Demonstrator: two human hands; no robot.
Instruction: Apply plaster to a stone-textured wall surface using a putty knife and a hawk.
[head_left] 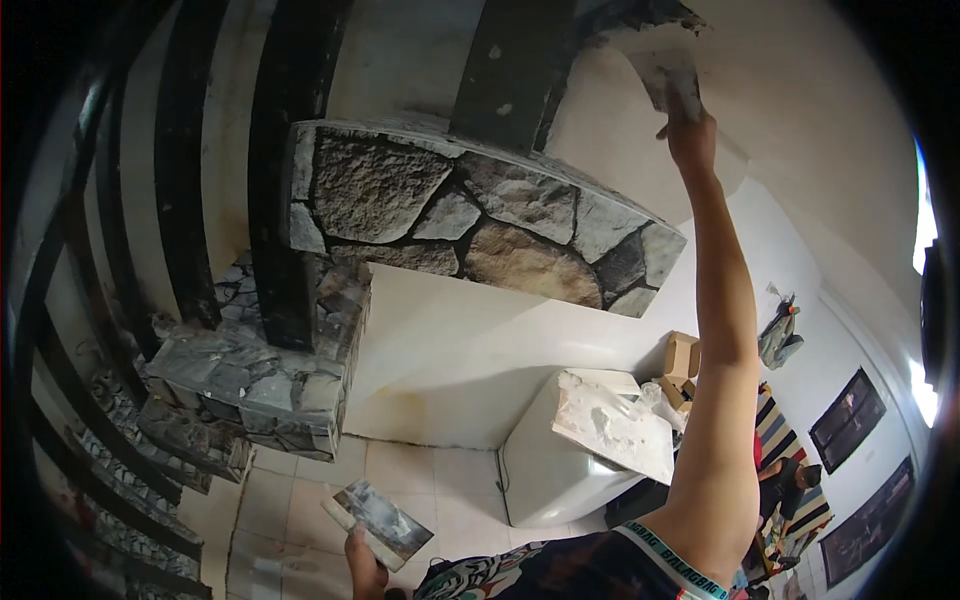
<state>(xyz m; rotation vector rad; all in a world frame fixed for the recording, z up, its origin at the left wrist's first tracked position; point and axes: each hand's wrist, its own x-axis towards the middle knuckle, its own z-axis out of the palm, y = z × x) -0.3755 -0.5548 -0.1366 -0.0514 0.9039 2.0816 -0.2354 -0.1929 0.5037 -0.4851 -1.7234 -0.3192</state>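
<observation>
Right arm [722,370] nearest, raised past stone ledge [480,215]; right hand [691,140] grips trowel [670,80] at wall [610,115] above ledge. Left hand [367,568] grips smeared board [385,522] below ledge. Advisable: blade near-flat, pressure even.

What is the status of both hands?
Right hand: gripping putty knife, raised at pale wall. Left hand: holding smeared rectangular trowel, lower. Possible obstruction: stone-faced step left of right arm.

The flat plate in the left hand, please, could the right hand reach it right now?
Probably not: the right hand is raised high, holding a flat-bladed tool, well apart from the flat plate in the left hand.
</observation>
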